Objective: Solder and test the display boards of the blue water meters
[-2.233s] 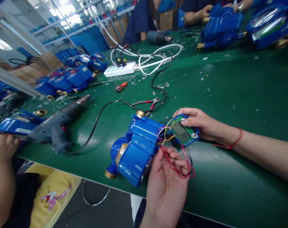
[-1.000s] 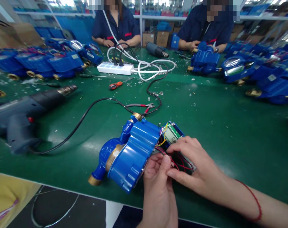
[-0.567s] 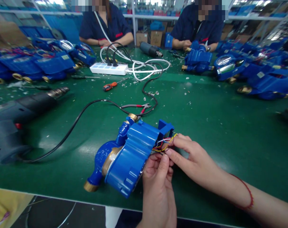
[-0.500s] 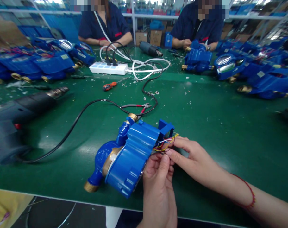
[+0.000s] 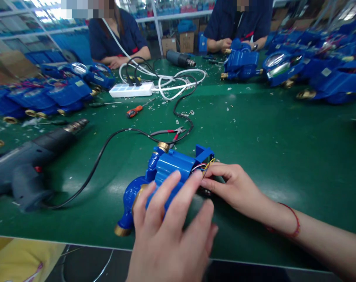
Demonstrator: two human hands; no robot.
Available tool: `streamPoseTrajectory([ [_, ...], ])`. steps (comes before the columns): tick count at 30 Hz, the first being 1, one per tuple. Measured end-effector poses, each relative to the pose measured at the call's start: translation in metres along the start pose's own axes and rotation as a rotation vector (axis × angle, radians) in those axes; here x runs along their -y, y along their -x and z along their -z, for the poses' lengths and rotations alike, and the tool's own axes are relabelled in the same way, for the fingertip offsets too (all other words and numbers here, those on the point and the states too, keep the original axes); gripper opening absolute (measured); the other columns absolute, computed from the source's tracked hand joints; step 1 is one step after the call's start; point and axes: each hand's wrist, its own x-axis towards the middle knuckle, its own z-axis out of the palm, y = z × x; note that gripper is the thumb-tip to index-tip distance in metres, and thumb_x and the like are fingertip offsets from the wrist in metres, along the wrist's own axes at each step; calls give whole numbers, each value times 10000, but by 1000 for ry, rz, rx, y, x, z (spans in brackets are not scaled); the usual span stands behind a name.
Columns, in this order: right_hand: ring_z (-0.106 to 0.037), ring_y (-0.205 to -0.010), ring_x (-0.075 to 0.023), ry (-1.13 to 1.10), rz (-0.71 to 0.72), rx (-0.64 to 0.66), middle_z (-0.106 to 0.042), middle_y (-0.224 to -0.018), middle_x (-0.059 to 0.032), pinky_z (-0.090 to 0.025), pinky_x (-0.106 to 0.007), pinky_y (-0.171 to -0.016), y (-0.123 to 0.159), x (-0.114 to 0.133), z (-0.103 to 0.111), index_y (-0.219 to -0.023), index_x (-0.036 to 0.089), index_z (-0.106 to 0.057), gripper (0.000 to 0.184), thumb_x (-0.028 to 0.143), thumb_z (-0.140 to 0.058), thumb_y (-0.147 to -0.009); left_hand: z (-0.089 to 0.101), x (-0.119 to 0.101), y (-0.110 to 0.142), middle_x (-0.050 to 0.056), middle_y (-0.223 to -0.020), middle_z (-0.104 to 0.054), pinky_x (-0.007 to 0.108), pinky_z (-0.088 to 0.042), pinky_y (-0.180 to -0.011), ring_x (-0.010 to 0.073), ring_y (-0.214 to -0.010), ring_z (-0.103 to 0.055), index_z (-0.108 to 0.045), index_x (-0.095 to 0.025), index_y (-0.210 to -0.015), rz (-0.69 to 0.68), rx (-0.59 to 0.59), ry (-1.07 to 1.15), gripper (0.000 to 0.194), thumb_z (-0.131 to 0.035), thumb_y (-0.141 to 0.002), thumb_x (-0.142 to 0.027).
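A blue water meter with brass ends lies on the green table near its front edge. Thin coloured wires come out of its right end. My left hand is raised over the meter with its fingers spread, covering the near side and holding nothing. My right hand rests on the table at the meter's right end, fingers closed on the wires and the part behind them, which is hidden. A red string circles my right wrist.
A grey power drill lies at left, its black cord crossing the table. Red-handled pliers, an orange screwdriver and a white power strip lie beyond. Blue meters are piled left and right. Two people work at the far side.
The display board with its screen was folded back against the meter and is out of sight. My left hand let go of the wires and rose, open, over the meter body.
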Motion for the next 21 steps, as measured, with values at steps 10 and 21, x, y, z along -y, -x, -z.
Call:
streamPoseTrajectory([
  [10, -553, -728, -136, -171, -74, 12, -626, -790, -36, -407, -248, -653, -8, -8, -5, -886, 165, -752, 171, 248, -614, -828, 20, 15, -94, 173, -1323, -579, 536, -365, -1046, 361, -1271, -472, -743, -208, -786, -425, 345, -600, 174, -582, -800, -143],
  [21, -507, -639, -96, -556, -252, -18, -634, -748, -21, -349, -214, -581, -18, -8, -10, -781, 139, -727, 138, 258, -701, -717, 9, 1, -126, 141, -1279, -635, 604, -321, -1046, 399, -1264, -493, -756, -222, -640, -239, 614, -548, 220, -695, -645, -10],
])
